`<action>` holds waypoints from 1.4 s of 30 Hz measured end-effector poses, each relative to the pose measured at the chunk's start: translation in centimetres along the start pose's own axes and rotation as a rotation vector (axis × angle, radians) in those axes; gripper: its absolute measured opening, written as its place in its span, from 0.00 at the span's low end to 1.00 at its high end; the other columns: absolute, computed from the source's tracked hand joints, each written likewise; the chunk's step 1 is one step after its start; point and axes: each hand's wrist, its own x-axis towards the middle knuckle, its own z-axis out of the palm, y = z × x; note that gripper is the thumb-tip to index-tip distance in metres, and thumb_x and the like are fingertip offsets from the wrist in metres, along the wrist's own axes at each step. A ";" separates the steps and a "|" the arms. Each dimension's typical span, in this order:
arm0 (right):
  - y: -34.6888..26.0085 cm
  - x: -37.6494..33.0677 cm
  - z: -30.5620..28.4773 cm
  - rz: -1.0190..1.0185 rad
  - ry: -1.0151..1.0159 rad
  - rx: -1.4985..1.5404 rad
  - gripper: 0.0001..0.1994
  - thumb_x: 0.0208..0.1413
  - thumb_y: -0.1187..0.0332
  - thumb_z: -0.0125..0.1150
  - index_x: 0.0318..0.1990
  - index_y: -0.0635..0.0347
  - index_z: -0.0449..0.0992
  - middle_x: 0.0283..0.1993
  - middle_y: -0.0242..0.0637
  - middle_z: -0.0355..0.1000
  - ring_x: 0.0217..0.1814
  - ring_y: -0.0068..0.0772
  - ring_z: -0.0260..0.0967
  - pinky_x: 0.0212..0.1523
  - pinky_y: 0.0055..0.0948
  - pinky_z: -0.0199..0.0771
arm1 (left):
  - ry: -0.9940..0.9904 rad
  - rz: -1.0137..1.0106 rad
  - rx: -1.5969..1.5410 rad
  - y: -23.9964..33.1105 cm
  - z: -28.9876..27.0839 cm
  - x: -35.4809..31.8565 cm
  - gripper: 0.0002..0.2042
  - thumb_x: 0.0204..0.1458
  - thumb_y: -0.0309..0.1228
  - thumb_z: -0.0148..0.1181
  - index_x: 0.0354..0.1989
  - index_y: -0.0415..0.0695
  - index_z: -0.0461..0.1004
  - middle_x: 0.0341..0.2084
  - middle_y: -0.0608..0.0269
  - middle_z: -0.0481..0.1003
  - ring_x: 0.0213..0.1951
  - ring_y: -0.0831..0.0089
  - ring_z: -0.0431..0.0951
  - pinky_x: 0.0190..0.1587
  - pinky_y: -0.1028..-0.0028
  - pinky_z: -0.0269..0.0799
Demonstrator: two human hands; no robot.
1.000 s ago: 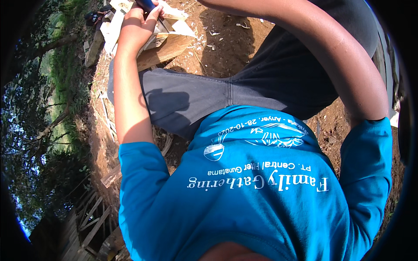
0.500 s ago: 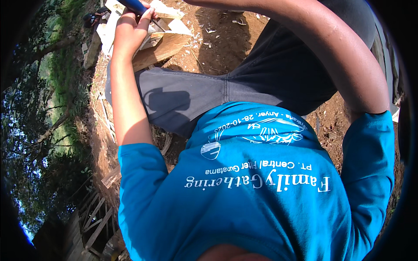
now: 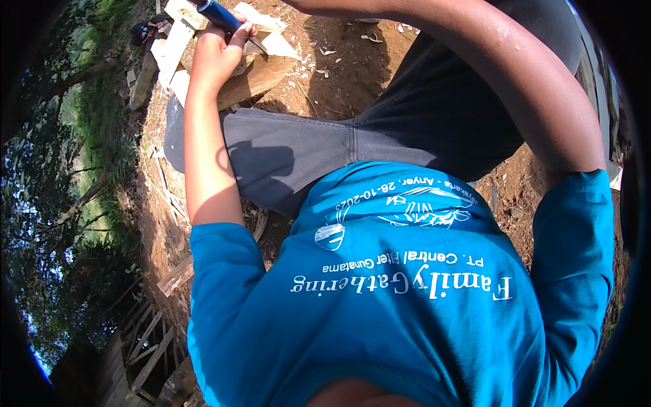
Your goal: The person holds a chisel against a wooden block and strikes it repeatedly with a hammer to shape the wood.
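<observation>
My left hand (image 3: 220,49) is closed around the blue handle of a chisel (image 3: 221,15), near the top of the view. The handle leans, and a thin metal blade (image 3: 257,45) slants down to the right from my fingers to pale, cut wood. This timber (image 3: 255,80) lies just beyond my left knee, its near face smooth and sunlit. Whether the blade tip digs into it I cannot tell. My right forearm (image 3: 434,15) reaches across the top edge, and the hand at its end is out of view.
Pale shavings (image 3: 327,51) are scattered over the brown soil (image 3: 349,74). My leg in grey trousers (image 3: 298,136) lies between me and the timber. A short wood offcut (image 3: 175,277) rests at the left, near green plants (image 3: 102,129). A dark figure (image 3: 141,32), partly hidden, is at far left.
My left hand has shifted a little to the right and toward me with the chisel, so more of the blue handle shows. My right forearm has barely moved.
</observation>
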 end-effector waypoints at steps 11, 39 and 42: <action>-1.8 -0.9 -2.8 -0.060 0.132 0.161 0.19 0.69 0.61 0.51 0.57 0.65 0.76 0.44 0.54 0.79 0.46 0.49 0.78 0.51 0.44 0.75 | -0.087 0.001 0.073 3.9 -1.9 1.5 0.08 0.66 0.28 0.59 0.47 0.38 0.75 0.36 0.60 0.83 0.42 0.74 0.83 0.49 0.73 0.77; -1.2 -2.1 -2.1 -0.239 0.142 0.183 0.19 0.69 0.61 0.50 0.57 0.67 0.75 0.46 0.54 0.79 0.48 0.50 0.78 0.52 0.43 0.75 | -0.097 -0.106 0.551 6.6 -1.3 1.3 0.11 0.65 0.31 0.61 0.50 0.37 0.74 0.34 0.59 0.83 0.40 0.73 0.83 0.48 0.72 0.76; -2.3 -1.6 -2.7 -0.140 0.134 0.160 0.19 0.69 0.60 0.50 0.56 0.67 0.75 0.46 0.54 0.79 0.48 0.51 0.78 0.52 0.43 0.75 | 0.393 0.440 0.306 3.5 -0.6 1.6 0.13 0.59 0.35 0.67 0.38 0.36 0.75 0.24 0.53 0.75 0.29 0.59 0.74 0.36 0.62 0.70</action>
